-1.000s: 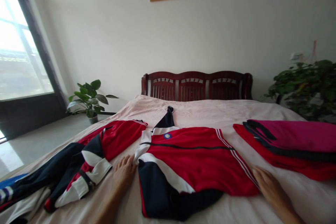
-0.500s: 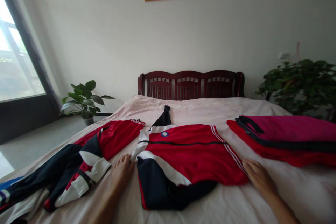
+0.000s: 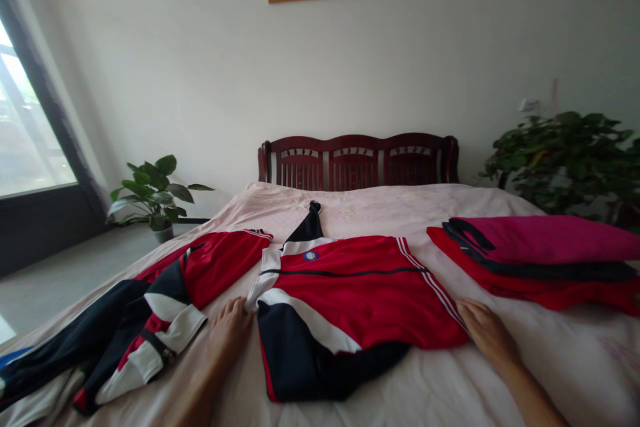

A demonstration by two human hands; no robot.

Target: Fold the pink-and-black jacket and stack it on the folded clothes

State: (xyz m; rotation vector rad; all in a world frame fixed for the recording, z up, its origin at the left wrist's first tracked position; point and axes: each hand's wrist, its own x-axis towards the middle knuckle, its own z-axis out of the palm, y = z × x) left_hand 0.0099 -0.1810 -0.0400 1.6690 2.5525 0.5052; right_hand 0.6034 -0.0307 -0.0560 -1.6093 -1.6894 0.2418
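A folded red, white and navy jacket (image 3: 350,300) lies in the middle of the bed (image 3: 380,210). My left hand (image 3: 229,332) rests flat on the sheet against the jacket's left edge, fingers stretched out. At the jacket's right edge my right hand (image 3: 487,332) lies flat too, fingertips touching the red cloth by the white stripes. Neither hand holds anything.
A loose heap of similar red and navy clothes (image 3: 150,310) lies to the left. A folded stack with a magenta piece on top (image 3: 540,253) sits at the right. A dark wooden headboard (image 3: 357,161) stands behind, with potted plants at the left (image 3: 153,193) and right (image 3: 570,160).
Both hands have stayed at the folded jacket's two sides. The view has swung slightly to the right, so everything sits a little further left in the picture.
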